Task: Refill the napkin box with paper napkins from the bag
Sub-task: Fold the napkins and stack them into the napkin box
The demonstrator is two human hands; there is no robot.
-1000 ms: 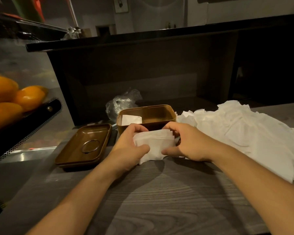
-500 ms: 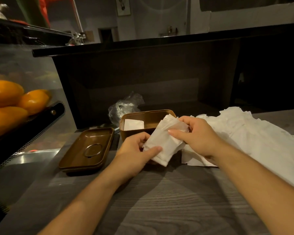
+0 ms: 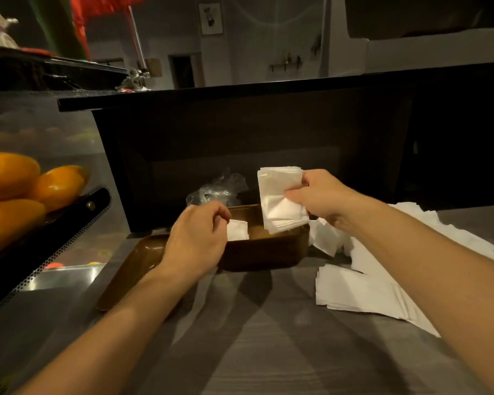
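The right hand (image 3: 322, 199) pinched a napkin stack (image 3: 280, 199) above the brown box (image 3: 268, 249), while the left hand (image 3: 197, 240) hid its own fingers, so I cannot tell their state.

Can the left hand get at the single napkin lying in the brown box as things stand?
Probably yes. The left hand hovers at the left end of the open napkin box, fingers right beside the lone napkin. The right hand holds its napkin stack over the other end, clear of it.
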